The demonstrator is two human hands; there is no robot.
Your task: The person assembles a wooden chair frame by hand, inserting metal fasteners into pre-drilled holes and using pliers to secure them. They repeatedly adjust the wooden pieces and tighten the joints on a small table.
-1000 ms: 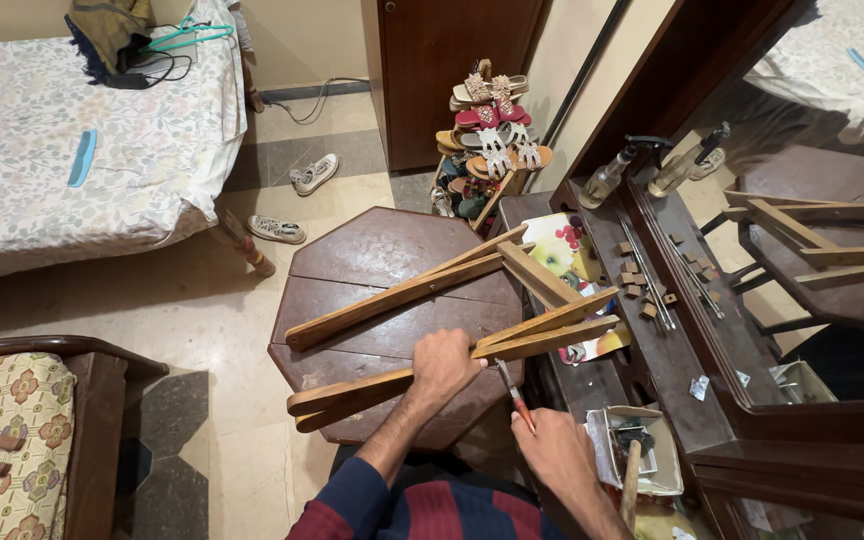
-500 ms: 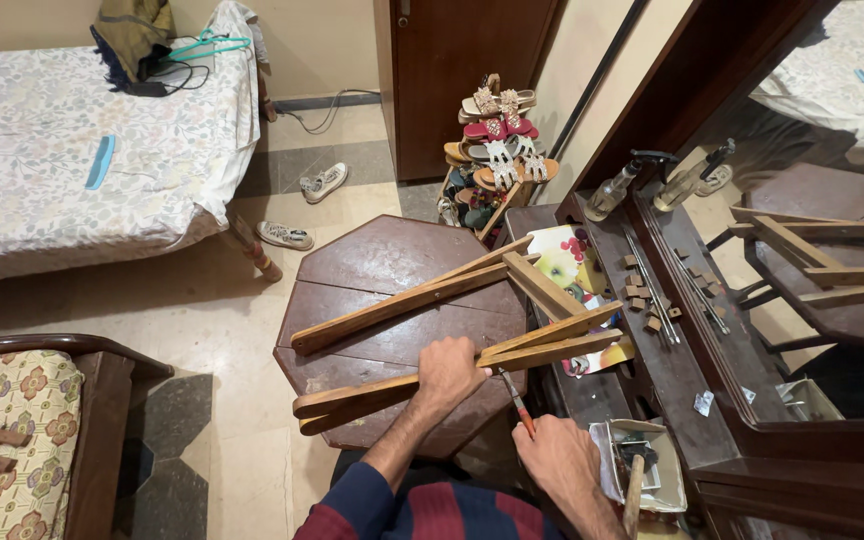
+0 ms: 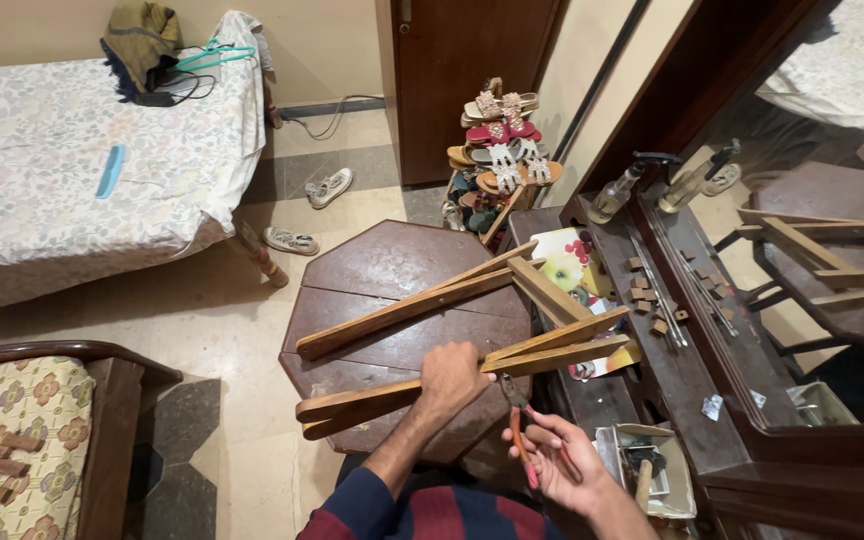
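Since the earlier frame our view has tilted up slightly; our hands have barely shifted. Our left hand wraps its grip closed around the lower bar of the wooden frame, which lies across the dark octagonal bench, its far ends reaching over the bench's right edge. Our right hand, just off the bench's near right corner, closes its grip on red-handled pliers, their nose touching the frame's underside beside the left hand. A small box of tools sits just right of that hand.
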